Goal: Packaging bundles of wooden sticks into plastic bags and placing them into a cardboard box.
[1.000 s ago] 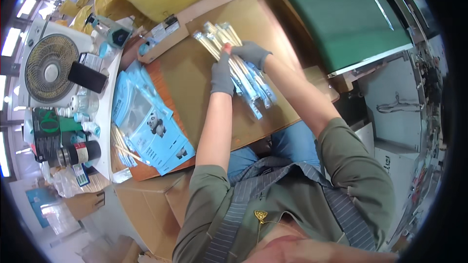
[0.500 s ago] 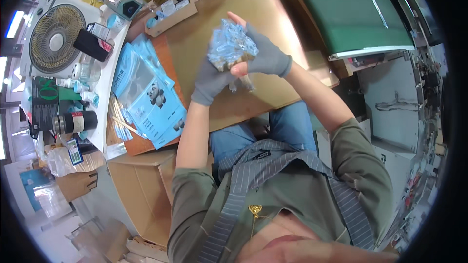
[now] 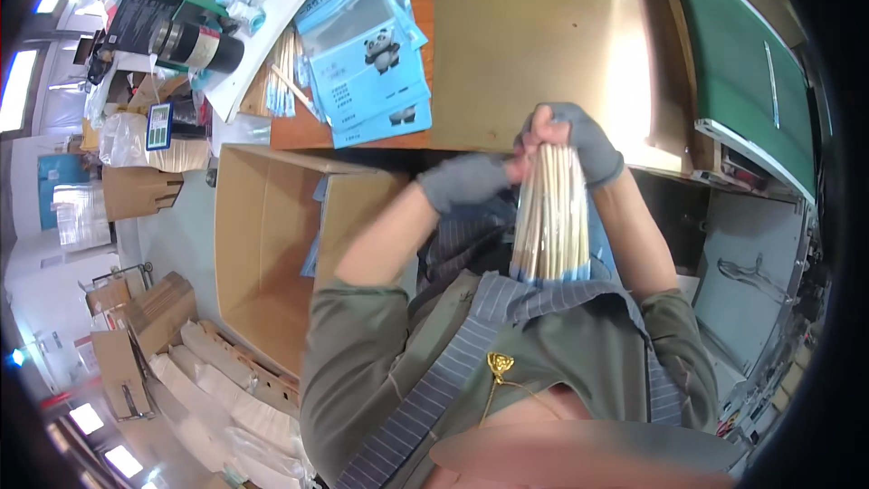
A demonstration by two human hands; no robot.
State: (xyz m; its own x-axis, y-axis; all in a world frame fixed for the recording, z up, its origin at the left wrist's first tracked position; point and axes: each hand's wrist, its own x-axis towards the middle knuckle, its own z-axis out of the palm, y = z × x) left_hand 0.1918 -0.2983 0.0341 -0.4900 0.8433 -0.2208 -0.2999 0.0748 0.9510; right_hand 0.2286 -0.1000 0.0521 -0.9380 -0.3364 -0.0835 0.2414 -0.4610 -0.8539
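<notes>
A bundle of chopsticks in clear wrappers with blue ends (image 3: 552, 208) hangs over my lap, its blue ends pointing toward my body. Gloved in grey with bare fingertips, my right hand (image 3: 584, 140) is closed around the bundle's far end. My left hand (image 3: 466, 183), in a matching glove and slightly blurred, has its fingers drawn together against the same end, from the left. What the fingertips do there is partly hidden.
Blue panda-printed bags (image 3: 367, 81) lie on the table (image 3: 543, 54), with loose wrapped chopsticks (image 3: 288, 77) beside them. An open cardboard box (image 3: 262, 244) stands at my left. A black thermos (image 3: 199, 45) rests on the white side table. Far right is a green-topped surface (image 3: 751, 72).
The bundle has come from above the table toward my lap and turned, so its blue ends face me. Both hands came with it. My view has shifted down and left.
</notes>
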